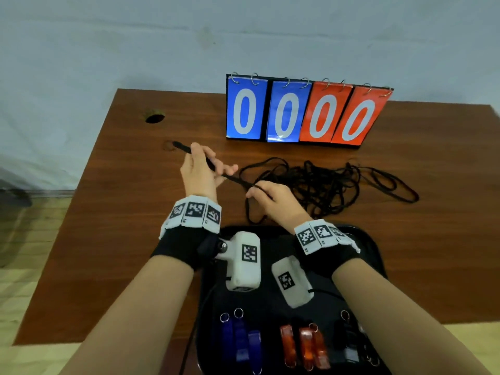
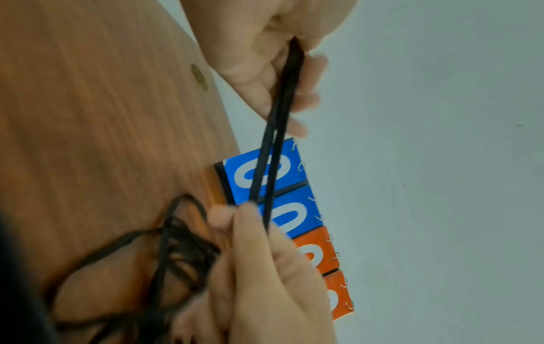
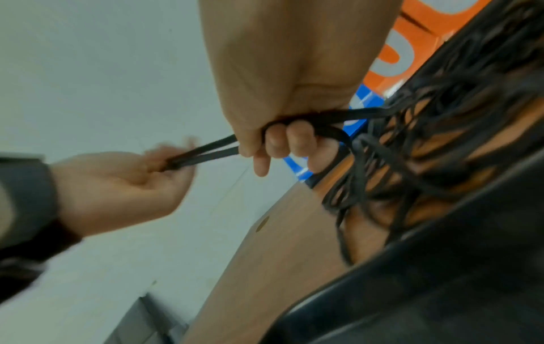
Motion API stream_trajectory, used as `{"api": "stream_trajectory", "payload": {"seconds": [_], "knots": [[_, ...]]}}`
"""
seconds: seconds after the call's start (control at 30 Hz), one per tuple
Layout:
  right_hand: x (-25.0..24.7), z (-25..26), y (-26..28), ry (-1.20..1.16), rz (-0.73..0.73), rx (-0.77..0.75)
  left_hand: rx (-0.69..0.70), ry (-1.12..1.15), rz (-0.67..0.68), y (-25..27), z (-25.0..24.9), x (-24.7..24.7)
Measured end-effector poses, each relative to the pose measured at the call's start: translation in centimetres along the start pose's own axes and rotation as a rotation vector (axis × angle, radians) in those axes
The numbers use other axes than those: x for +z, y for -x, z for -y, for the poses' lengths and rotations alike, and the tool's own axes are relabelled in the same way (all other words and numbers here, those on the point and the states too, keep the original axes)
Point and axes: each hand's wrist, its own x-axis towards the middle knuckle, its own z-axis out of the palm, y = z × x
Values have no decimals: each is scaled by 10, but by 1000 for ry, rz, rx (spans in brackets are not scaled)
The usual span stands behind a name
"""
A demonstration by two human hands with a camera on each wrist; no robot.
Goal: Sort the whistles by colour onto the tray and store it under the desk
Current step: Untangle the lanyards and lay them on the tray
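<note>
Two hands work above a brown wood-grain tabletop (image 1: 113,239) that stands against a pale grey-blue wall (image 1: 243,36). Our left hand (image 1: 198,171) has its fingers (image 2: 306,100) curled round a doubled black lanyard cord (image 1: 213,169), which runs taut to our right hand (image 1: 273,198), whose fingers (image 3: 297,139) are clenched on the same cord. Just beyond the right fingers, a tangled heap of black lanyards (image 1: 338,182) lies on the wood. Past both hands, at the far edge, stands a flip scoreboard (image 1: 305,112); its two blue cards and two red cards each read "0". Far left of the left fingers a round cable hole (image 1: 154,117) is cut through the surface. Below our wrists, nearest to us, a black tray (image 1: 376,255) sits on the tabletop. Along its near side lie the blue whistles (image 1: 240,342), then the orange whistles (image 1: 305,345), then the black whistles (image 1: 349,339), grouped by colour. Both wrists carry black bands with white square-patterned marker tags and a white camera block; we can read no words on them.
</note>
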Motion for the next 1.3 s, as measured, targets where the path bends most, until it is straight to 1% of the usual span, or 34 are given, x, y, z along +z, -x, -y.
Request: {"api": "stream_trajectory", "payload": {"seconds": [0.03,0.07,0.1,0.17,0.23,0.33,0.43,0.5,0.53,0.57,0.63,0.67,0.7,0.77,0.83,0.9,0.97,1.03,1.07,1.1,1.2,1.3], "knots": [[-8,-4,0,44,-10,14,4,-6,-11,0,-7,1],[-19,-7,0,78,-29,31,27,-57,-18,0,-14,0],[-30,-9,0,106,-53,51,58,-143,-16,0,-17,-1],[-54,-12,-2,145,-125,87,92,-379,29,1,-16,-4],[-72,-6,-5,134,-180,91,62,-608,139,9,-10,-1],[-81,15,-8,17,-139,72,-29,-894,378,26,1,11],[-78,32,-7,-175,-94,107,-95,-953,575,39,11,22],[-80,35,-5,-264,-75,127,-90,-899,634,43,15,26],[-81,35,-4,-300,-65,132,-84,-837,603,43,15,27],[-84,32,-2,-325,-52,140,-95,-756,518,42,14,27],[-88,23,4,-306,-4,152,-146,-542,273,35,9,26],[-89,18,8,-272,28,153,-155,-434,173,31,5,25],[-90,14,12,-236,57,156,-153,-346,104,29,2,24],[-90,6,17,-185,83,164,-118,-261,30,26,-5,22],[-93,0,18,-162,75,178,-98,-215,-21,24,-10,20],[-98,-3,20,-149,54,198,-114,-238,-46,23,-12,18],[-101,-4,24,-145,52,194,-78,-417,-1,26,-9,18],[-100,-1,28,-144,74,181,-10,-612,122,34,-4,20],[-98,1,28,-154,92,189,16,-654,188,40,-1,23],[-96,3,28,-184,116,204,14,-674,236,45,3,25],[-90,7,24,-326,193,242,-60,-664,334,48,11,30],[-84,9,22,-474,222,225,-25,-765,538,48,16,33]]}}
